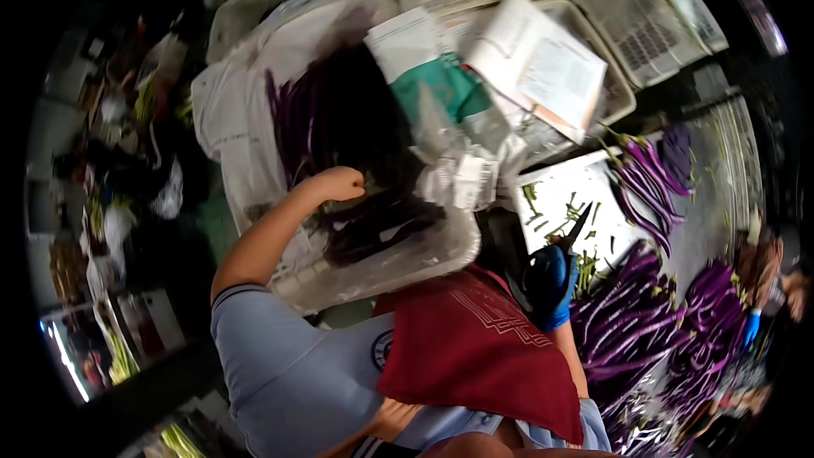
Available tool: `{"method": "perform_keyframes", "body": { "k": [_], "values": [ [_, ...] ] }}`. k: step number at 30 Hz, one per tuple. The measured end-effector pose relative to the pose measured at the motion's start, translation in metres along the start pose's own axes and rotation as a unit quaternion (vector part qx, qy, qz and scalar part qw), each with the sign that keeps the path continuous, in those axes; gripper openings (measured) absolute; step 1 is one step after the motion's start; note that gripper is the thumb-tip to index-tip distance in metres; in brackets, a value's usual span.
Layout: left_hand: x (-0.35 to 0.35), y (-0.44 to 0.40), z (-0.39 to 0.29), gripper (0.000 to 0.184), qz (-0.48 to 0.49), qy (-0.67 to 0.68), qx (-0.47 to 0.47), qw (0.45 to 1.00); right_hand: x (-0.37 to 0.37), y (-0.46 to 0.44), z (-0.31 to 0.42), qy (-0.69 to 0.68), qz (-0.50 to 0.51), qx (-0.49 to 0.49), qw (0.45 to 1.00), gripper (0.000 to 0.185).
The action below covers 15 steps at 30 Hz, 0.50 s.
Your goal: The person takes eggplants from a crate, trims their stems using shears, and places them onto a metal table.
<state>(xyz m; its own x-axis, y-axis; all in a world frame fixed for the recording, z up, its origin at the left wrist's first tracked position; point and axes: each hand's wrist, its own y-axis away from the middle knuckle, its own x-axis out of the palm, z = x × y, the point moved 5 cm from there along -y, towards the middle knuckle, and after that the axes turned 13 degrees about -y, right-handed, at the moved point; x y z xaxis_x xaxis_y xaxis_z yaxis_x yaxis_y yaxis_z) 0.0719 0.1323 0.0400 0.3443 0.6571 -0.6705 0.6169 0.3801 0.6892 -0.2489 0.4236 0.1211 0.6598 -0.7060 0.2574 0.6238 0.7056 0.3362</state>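
My left hand (341, 184), bare, is curled closed above the near part of a lined crate (381, 276). Whatever its fingers may hold is hidden. Long dark purple eggplants (297, 123) lie in that crate, many lost in shadow. My right hand (551, 278), in a blue glove, grips scissors (573, 229) whose dark blades point up and away from me. The blades are over a white tray (555, 178) with several cut green stem pieces on it. Beside this hand, to the right, lies a pile of purple eggplants (632, 318).
More eggplants (649, 182) rest at the tray's right side on a metal table (712, 178). Papers (543, 64) and a green plastic bag (441, 89) sit beyond, by a white crate (627, 93). Another person's blue-gloved hand (751, 328) shows at far right.
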Motion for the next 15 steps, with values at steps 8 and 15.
{"method": "perform_keyframes", "body": {
  "k": [8, 15],
  "values": [
    [0.108, -0.083, -0.005, 0.058, -0.009, -0.046, -0.059, 0.997, 0.067, -0.003, 0.037, 0.354, 0.083, -0.229, 0.903, 0.022],
    [0.128, -0.096, -0.040, 0.089, -0.116, -0.101, -0.103, 0.983, 0.058, 0.001, 0.007, -0.012, -0.059, 0.066, 0.996, 0.020]
  ]
}}
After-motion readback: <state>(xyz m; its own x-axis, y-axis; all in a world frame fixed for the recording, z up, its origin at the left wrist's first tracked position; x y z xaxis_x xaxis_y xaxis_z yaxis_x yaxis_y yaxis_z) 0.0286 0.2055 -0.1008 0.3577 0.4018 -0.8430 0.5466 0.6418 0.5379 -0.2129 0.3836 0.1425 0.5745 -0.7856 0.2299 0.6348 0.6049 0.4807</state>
